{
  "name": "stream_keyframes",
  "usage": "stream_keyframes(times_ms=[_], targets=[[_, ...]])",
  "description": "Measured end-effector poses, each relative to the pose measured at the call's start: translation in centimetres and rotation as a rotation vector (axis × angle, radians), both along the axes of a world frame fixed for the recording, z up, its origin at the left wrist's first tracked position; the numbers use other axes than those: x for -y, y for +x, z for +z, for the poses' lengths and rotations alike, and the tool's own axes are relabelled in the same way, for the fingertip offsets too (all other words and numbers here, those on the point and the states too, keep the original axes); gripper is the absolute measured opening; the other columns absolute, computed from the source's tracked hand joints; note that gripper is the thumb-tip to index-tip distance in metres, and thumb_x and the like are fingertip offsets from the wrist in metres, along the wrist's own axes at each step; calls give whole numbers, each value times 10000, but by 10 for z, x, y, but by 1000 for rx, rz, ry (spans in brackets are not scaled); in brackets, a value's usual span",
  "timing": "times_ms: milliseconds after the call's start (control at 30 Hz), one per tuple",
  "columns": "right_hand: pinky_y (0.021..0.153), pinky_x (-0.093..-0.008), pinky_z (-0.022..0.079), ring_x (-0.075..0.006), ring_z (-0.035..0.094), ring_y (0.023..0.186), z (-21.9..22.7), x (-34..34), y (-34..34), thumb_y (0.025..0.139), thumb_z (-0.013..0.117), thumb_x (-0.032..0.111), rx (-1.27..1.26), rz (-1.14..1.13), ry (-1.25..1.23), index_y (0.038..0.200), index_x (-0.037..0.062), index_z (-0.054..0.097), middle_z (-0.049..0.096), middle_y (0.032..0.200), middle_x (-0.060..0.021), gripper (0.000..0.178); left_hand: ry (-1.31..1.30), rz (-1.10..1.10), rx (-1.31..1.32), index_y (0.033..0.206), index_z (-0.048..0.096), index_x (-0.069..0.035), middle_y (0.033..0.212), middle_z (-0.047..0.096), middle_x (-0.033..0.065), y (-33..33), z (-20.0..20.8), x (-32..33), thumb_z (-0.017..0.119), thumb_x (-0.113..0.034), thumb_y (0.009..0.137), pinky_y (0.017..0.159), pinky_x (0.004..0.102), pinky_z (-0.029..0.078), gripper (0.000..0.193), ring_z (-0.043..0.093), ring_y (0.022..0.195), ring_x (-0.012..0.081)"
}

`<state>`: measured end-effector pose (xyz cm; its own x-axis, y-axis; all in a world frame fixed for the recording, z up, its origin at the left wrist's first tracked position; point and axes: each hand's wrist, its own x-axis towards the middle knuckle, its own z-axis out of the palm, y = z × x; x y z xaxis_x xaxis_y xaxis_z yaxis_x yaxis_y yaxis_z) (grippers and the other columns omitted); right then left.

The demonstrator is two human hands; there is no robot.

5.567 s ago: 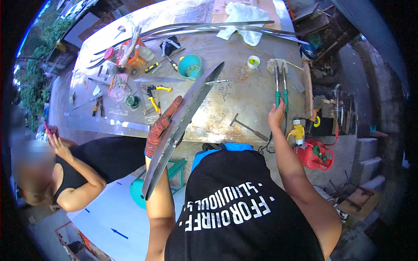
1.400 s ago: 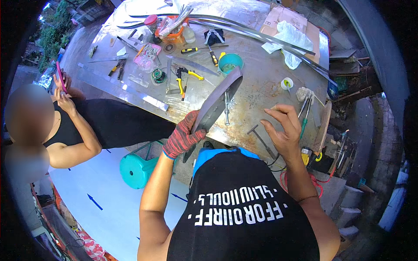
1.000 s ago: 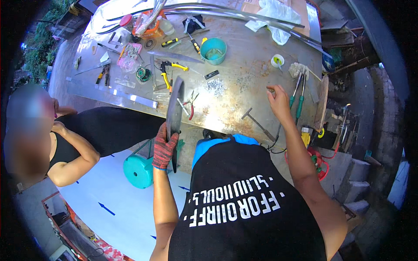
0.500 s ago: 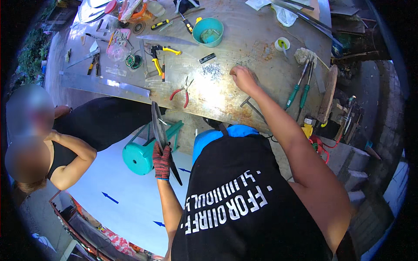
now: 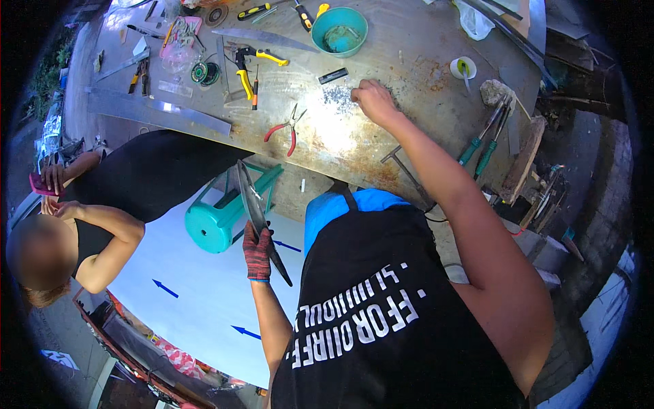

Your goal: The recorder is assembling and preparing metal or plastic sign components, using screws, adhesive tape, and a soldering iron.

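My left hand (image 5: 257, 255), in a red-and-black knit glove, is closed round a long, dark, blade-shaped tool (image 5: 251, 193). The tool is held upright and tilted off the table's near edge, its black tapered end below my fist; its exact kind is unclear. My bare right hand (image 5: 375, 99) rests on the metal table (image 5: 354, 153) with its fingers curled together. It touches the scattered small grey bits (image 5: 335, 95); whatever may be between the fingertips is hidden. A small black bar-shaped piece (image 5: 333, 76) lies just beyond the bits. Red-handled pliers (image 5: 289, 131) lie open nearer my left.
A teal bowl (image 5: 353, 49), yellow-handled snips (image 5: 246, 75) and a white cup (image 5: 461, 68) are farther back. Green-handled tools (image 5: 482, 155) lie at the right. A teal stool (image 5: 208, 229) stands beside my left hand. Another person (image 5: 112, 249) sits at the left, holding a pink object.
My view has shifted slightly, so the table sits higher. The tool in my left hand has turned a little. My right hand stays by the grey bits, its fingers slightly shifted.
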<state>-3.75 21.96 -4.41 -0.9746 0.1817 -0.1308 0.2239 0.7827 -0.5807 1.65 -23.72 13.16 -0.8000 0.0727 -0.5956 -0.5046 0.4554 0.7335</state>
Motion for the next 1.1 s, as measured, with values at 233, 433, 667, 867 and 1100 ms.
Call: stream_keyframes(times_ms=[233, 433, 667, 867, 1100], targets=[[925, -453, 481, -308, 578, 1082, 2, -3, -1, 826, 626, 98, 2, 78, 67, 897, 101, 718, 630, 1005, -117, 116, 34, 9, -5, 1431, 470, -67, 1130, 659, 61, -9, -1, -2, 648, -123, 955, 833, 295, 496, 512, 616, 917, 145], [920, -465, 479, -312, 577, 1078, 2, -1, 3, 832, 619, 97, 12, 84, 66, 896, 99, 712, 630, 1005, -119, 113, 46, 12, -17, 1449, 471, -58, 1139, 634, 44, -16, 6, -13, 668, -168, 958, 855, 311, 509, 541, 619, 938, 160], [888, -463, 478, -351, 593, 1023, 1, -4, 9, 800, 670, 46, -65, -40, -68, 908, 23, 619, 625, 965, -164, 121, 21, -31, -34, 1461, 436, -8, 1199, 636, 62, -18, -8, -1, 652, -90, 960, 851, 279, 505, 552, 614, 989, 137], [809, -429, 521, -364, 646, 922, 42, -3, 36, 812, 662, 28, -104, -364, -370, 967, -6, 637, 651, 942, -186, 161, 105, -53, -37, 1459, 439, 7, 1213, 629, 66, -29, -3, -16, 667, -90, 951, 895, 283, 492, 565, 599, 1007, 137], [839, -433, 530, -352, 675, 951, 40, -2, 64, 830, 669, 34, -35, -362, -392, 969, 10, 695, 689, 974, -190, 143, 60, -168, -50, 1454, 441, 19, 1228, 626, 78, -41, -12, -9, 683, -96, 936, 957, 306, 470, 582, 591, 1052, 154]])
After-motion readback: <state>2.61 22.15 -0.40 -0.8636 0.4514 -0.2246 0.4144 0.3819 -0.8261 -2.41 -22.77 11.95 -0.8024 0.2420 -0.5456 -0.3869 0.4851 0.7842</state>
